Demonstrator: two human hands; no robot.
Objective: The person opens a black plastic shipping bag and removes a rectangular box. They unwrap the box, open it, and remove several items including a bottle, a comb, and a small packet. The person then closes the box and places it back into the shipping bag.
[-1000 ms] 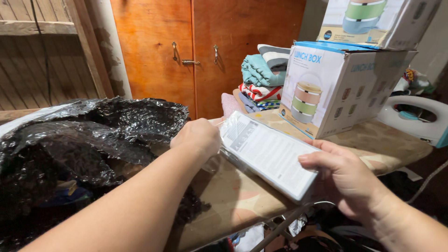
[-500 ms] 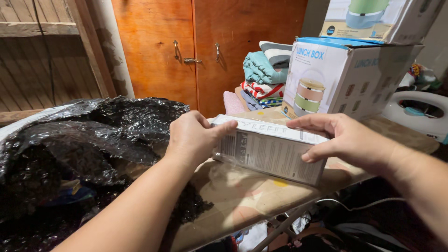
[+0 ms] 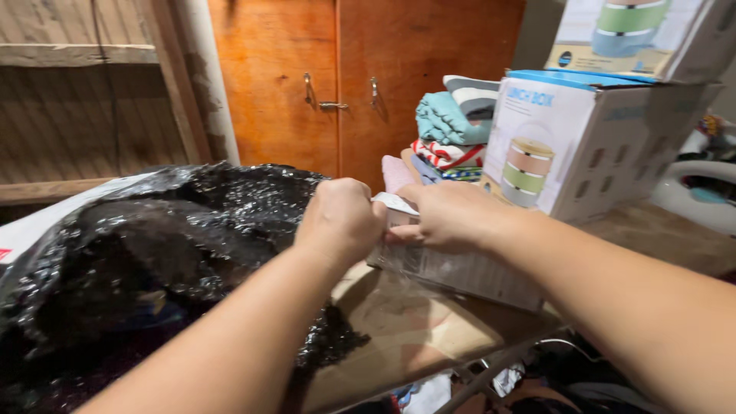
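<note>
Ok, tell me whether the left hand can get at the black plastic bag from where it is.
Probably yes: the left hand grips the white box right beside the black plastic bag, nothing between them.

Both bare forearms are stretched forward and brought together. The left hand [image 3: 341, 218] is curled into a fist; the right hand [image 3: 445, 216] is laid flat, palm down, touching it.

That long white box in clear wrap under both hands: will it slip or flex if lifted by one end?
The white box looks stiff: its edges stay straight on the ironing board. Its clear wrap looks glossy, so probably slippery. Both the left hand and right hand grip one end; lifted there, it may tilt.
</note>
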